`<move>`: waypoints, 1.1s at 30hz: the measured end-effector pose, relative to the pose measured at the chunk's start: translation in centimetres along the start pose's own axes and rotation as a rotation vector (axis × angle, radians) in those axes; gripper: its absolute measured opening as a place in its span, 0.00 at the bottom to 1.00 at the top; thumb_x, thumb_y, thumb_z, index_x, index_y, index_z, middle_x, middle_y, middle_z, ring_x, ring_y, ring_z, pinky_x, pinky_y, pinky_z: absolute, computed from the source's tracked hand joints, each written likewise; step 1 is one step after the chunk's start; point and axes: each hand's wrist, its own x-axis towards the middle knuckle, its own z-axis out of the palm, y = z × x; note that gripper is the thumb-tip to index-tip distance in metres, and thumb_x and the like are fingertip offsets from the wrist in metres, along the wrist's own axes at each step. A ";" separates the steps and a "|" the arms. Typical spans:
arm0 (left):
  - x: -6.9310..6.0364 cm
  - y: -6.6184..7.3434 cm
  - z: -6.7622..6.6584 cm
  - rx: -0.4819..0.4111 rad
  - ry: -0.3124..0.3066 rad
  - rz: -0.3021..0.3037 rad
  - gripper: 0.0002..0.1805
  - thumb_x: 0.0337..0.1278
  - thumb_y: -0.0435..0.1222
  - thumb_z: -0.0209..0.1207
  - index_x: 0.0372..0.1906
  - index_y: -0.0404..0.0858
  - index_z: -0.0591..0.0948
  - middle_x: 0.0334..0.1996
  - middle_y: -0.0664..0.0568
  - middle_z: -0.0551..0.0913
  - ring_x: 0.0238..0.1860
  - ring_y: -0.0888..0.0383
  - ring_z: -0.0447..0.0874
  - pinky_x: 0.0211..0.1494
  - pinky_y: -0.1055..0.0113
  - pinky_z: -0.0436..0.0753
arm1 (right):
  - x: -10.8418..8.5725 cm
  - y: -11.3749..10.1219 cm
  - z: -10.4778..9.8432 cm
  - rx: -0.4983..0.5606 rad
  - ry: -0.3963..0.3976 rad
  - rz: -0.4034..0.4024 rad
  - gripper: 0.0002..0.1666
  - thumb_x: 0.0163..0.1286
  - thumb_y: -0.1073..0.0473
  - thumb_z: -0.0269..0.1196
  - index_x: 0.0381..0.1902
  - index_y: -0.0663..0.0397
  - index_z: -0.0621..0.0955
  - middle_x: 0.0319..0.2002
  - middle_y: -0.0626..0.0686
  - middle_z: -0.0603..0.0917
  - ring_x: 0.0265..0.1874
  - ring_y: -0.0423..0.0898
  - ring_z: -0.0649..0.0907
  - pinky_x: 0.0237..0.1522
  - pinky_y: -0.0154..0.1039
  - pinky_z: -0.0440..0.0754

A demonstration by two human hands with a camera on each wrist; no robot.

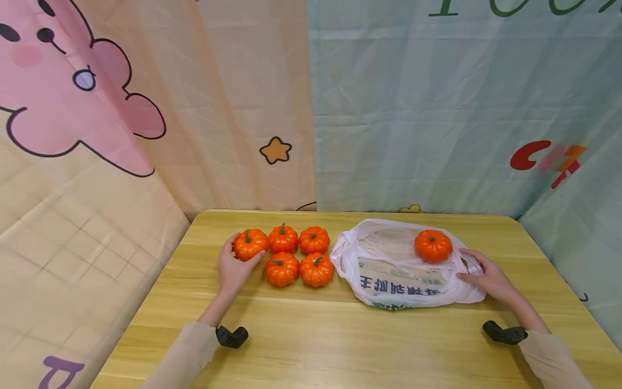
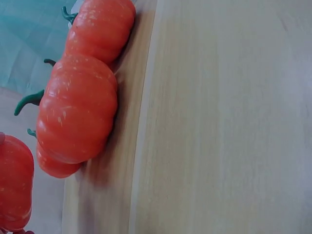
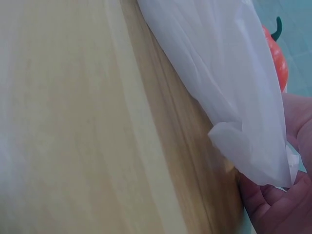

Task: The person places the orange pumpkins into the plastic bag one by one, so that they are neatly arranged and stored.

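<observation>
My left hand (image 1: 235, 272) grips a small orange pumpkin (image 1: 250, 246) with a green stem, at the left end of a group. Thumb and fingers lie on opposite sides of it; in the left wrist view this pumpkin (image 2: 14, 183) shows at the left edge. Beside it, several like pumpkins (image 1: 282, 269) stand in two rows. A white plastic bag (image 1: 346, 265) with dark printing lies spread on the right, its mouth open upward, with one pumpkin (image 1: 432, 246) in it. My right hand (image 1: 494, 278) pinches the bag's right edge; the right wrist view shows thin plastic (image 3: 234, 83) between thumb and fingers.
Everything stands on a light wooden table (image 1: 311, 340). Behind it hangs a printed curtain (image 1: 427, 119), close to the table's back edge. Black wrist devices (image 1: 232, 337) sit on both forearms.
</observation>
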 end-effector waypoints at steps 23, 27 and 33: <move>-2.6 5.4 2.9 -0.152 -0.089 0.106 0.43 0.40 0.36 0.74 0.66 0.36 0.67 0.63 0.44 0.70 0.61 0.49 0.69 0.62 0.53 0.72 | -0.1 0.2 0.0 -0.010 0.018 -0.027 0.43 0.66 0.56 0.64 0.70 0.68 0.58 0.69 0.77 0.55 0.65 0.76 0.54 0.61 0.76 0.53; -3.2 6.1 3.8 -0.185 -0.130 0.116 0.44 0.40 0.36 0.75 0.66 0.37 0.67 0.63 0.45 0.70 0.61 0.48 0.69 0.63 0.52 0.72 | -0.1 0.1 0.0 -0.007 0.026 -0.036 0.42 0.65 0.57 0.64 0.69 0.69 0.58 0.68 0.77 0.55 0.65 0.76 0.54 0.61 0.75 0.53; -4.0 7.0 5.1 -0.209 -0.168 0.115 0.44 0.38 0.36 0.75 0.66 0.39 0.68 0.64 0.46 0.70 0.62 0.48 0.70 0.66 0.52 0.71 | 0.0 0.1 0.0 -0.001 0.028 -0.032 0.42 0.65 0.56 0.64 0.70 0.68 0.59 0.69 0.77 0.55 0.66 0.75 0.54 0.61 0.75 0.52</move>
